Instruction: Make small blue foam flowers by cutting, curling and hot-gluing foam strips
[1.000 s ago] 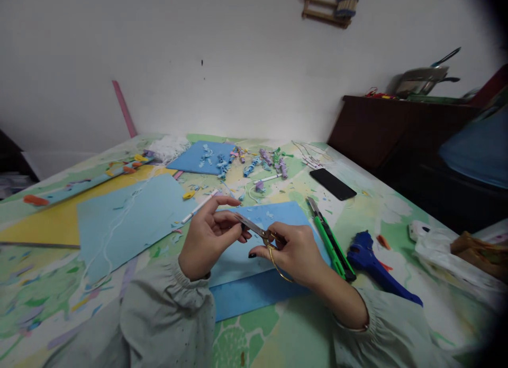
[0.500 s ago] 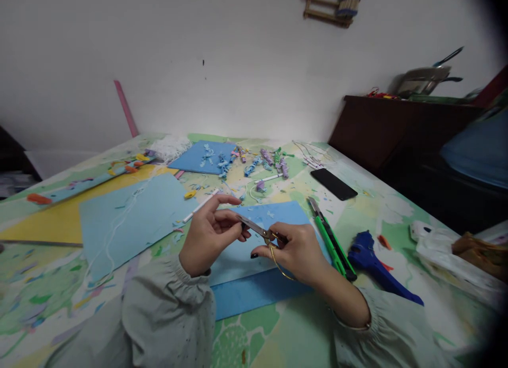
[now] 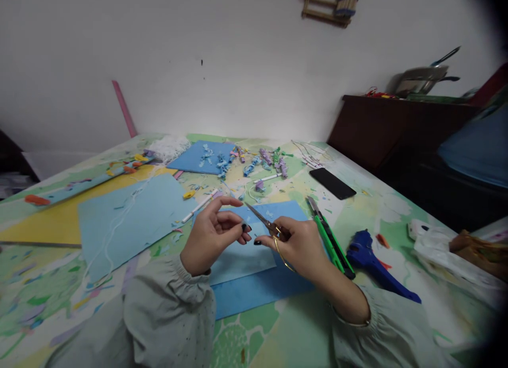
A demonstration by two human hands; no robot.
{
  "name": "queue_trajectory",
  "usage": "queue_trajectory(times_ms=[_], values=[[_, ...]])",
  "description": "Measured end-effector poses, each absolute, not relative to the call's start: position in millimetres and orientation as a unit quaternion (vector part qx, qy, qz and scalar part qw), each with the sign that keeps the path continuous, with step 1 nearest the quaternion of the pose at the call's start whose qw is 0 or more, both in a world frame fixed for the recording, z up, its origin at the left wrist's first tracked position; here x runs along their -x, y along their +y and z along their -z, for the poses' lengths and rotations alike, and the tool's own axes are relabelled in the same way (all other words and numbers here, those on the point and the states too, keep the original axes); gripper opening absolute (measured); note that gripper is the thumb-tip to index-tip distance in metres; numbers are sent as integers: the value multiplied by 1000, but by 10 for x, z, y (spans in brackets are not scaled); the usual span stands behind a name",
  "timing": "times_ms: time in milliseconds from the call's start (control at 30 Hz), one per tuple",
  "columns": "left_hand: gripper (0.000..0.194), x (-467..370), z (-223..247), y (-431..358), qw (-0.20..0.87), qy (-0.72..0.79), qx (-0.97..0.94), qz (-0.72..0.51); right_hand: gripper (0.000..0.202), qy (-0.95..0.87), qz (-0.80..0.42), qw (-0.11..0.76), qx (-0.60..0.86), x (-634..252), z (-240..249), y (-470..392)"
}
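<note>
Gold-handled metal scissors [image 3: 272, 227] gripped in right hand [image 3: 304, 247], blades angled far-left, likely for clear sight; left hand [image 3: 212, 238] half-curled, cannot tell if grasping.

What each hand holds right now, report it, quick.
Left hand: fingers curled toward the thumb; whether it pinches something small cannot be told.
Right hand: closed, holding gold-handled scissors.

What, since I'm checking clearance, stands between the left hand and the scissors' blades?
Nothing visible: the scissors, held in the right hand, point close to the left hand; the light blue sheet lies below, not between.
</note>
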State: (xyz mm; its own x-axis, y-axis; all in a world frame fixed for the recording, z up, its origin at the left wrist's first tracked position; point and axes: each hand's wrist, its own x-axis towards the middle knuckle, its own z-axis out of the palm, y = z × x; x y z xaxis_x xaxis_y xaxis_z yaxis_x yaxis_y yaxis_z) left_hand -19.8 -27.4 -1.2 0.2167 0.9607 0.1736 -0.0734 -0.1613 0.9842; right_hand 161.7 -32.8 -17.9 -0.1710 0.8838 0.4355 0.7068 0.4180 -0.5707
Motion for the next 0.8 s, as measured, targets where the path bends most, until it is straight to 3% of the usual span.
queue_trajectory(times_ms=[133,333,633,800], values=[[40,162,38,-297,565,367,-586,-450,22,-689,-297,419,512,-1563,171,-316],[40,119,88,-332,593,361,-600,-398,10,-600,-529,392,454,-1470,143,-342],[38,102,89,-349,585,369,-614,-382,4,-583,-564,408,419,-1446,219,-326],[19,104,110,-314,591,379,-597,-388,5,-553,-524,450,466,-1448,200,-321]])
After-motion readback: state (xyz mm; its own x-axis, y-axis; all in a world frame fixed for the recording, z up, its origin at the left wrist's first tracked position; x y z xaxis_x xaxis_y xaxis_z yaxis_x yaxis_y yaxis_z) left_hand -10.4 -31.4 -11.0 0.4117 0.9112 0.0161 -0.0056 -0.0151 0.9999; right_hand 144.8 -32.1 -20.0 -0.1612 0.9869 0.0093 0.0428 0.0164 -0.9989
